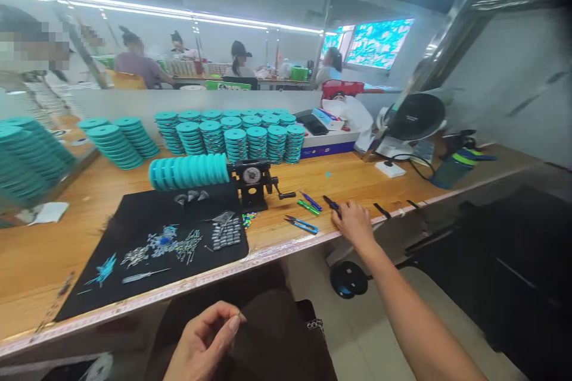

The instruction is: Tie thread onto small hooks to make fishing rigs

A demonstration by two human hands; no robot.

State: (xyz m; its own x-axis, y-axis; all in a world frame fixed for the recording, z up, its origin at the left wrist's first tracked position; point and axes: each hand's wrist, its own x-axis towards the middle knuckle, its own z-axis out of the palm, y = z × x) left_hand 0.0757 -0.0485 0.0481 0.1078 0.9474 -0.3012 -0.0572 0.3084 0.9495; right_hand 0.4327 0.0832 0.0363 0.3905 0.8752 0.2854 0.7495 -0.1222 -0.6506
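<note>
My left hand point(210, 336) is in front of the table edge, above my lap, thumb and forefinger pinched on a tiny thing too small to name. At the table's front edge, my right hand point(354, 221) has its fingers on a black-handled tool point(331, 203); whether they grip it is hard to tell. Left of that hand lie blue-handled snips point(304, 225), a green tool point(309, 207) and a blue pen-like tool point(311, 200). A black hand-cranked winder point(254, 181) carries a row of teal spools point(190, 171).
A black mat point(179, 214) holds small metal parts, teal pieces and a screwdriver point(145, 275). Stacks of teal spools point(236, 146) line the back. A fan point(413, 119), a power strip point(390, 168) and a bottle point(456, 168) stand right. Several people sit beyond the partition.
</note>
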